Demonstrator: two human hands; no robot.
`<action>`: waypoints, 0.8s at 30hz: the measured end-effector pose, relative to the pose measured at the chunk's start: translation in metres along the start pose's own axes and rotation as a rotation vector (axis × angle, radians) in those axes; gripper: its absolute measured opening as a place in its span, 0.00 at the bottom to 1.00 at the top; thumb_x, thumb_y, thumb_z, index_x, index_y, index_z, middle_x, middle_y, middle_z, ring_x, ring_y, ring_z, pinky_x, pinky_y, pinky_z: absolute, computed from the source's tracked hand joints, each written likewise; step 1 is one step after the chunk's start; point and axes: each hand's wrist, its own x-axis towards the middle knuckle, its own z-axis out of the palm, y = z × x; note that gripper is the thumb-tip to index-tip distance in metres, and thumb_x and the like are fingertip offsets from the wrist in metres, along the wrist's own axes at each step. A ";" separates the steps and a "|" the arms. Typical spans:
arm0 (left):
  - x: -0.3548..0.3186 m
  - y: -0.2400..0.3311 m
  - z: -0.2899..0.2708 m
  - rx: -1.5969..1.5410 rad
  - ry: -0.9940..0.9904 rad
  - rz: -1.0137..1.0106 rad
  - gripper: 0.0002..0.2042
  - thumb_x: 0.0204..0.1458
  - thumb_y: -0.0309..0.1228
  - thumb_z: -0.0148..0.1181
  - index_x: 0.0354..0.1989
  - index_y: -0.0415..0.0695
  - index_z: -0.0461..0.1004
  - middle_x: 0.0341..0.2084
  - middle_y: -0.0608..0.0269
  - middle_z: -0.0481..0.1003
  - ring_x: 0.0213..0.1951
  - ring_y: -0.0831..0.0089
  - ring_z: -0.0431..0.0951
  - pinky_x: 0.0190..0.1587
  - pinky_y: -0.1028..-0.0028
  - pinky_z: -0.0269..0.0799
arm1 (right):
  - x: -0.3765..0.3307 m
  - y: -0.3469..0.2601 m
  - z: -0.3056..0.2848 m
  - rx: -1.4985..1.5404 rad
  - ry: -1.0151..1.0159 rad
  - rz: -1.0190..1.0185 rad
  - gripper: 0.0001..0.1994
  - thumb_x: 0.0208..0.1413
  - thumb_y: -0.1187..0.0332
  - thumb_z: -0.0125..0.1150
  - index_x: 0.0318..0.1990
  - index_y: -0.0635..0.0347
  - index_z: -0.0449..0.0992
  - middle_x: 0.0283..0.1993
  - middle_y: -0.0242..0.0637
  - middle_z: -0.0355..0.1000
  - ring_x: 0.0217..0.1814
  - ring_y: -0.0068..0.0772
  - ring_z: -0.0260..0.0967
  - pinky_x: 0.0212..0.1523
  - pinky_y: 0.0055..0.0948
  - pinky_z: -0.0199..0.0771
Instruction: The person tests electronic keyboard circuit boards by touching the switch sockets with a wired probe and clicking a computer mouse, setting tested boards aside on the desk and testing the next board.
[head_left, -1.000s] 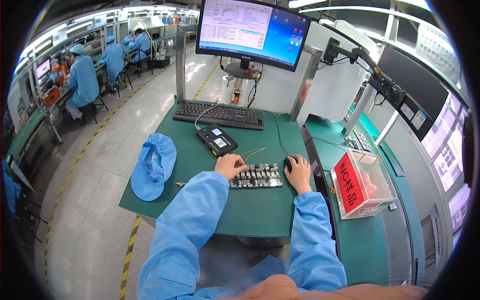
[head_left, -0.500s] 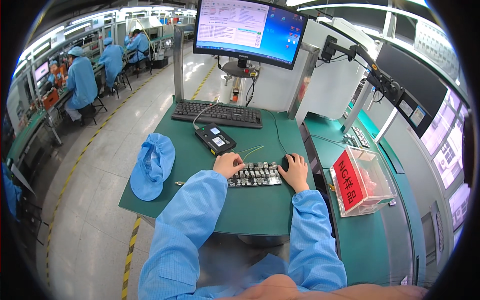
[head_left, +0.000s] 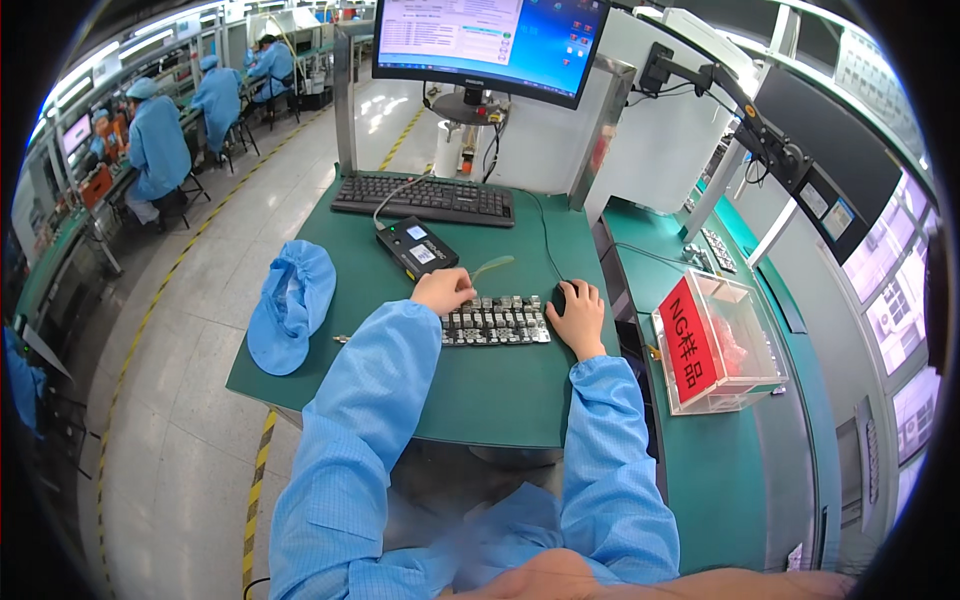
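On the green table lies a panel of small circuit boards [head_left: 497, 326] with several rows of silvery parts. At the panel's far left corner is my left hand [head_left: 442, 292], fingers pinched on a thin yellow-green cable [head_left: 494, 265], which rises from the fingertips and looks blurred. The cable's tip is hidden by the fingers. Beyond that hand sits a black box-shaped device [head_left: 420, 250] with a small lit screen and a grey lead. My right hand [head_left: 578, 320] curls over a black computer mouse [head_left: 559, 297] beside the panel's right end.
A black keyboard [head_left: 425, 200] lies at the table's back, below a lit monitor [head_left: 490, 45]. A blue cap [head_left: 292, 308] rests at the left. On the right-hand bench stands a clear box [head_left: 745, 345] with a red label. People in blue work at the far left.
The view has shifted, so the table sits slightly higher and further left. The thin cable by my left hand has swung and bunched up. My right hand stays on the mouse.
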 end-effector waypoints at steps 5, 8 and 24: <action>0.022 0.007 0.010 -0.215 -0.126 -0.013 0.14 0.50 0.37 0.62 0.34 0.37 0.76 0.30 0.54 0.78 0.33 0.65 0.79 0.38 0.68 0.73 | -0.001 0.002 0.003 -0.007 0.014 -0.009 0.21 0.43 0.59 0.64 0.47 0.53 0.74 0.50 0.35 0.67 0.55 0.42 0.61 0.49 0.41 0.63; 0.024 0.021 0.028 -0.222 -0.112 0.015 0.13 0.50 0.37 0.62 0.33 0.38 0.76 0.31 0.53 0.79 0.34 0.64 0.79 0.39 0.68 0.73 | -0.004 0.003 0.003 0.008 0.006 -0.005 0.21 0.43 0.60 0.64 0.47 0.54 0.74 0.50 0.36 0.67 0.55 0.43 0.61 0.50 0.41 0.63; 0.014 0.029 0.042 -0.163 -0.049 -0.086 0.11 0.48 0.38 0.64 0.32 0.44 0.79 0.29 0.60 0.79 0.34 0.65 0.79 0.39 0.68 0.73 | -0.003 0.008 0.001 0.047 -0.024 -0.009 0.22 0.44 0.62 0.64 0.49 0.54 0.73 0.52 0.38 0.66 0.56 0.44 0.60 0.52 0.42 0.62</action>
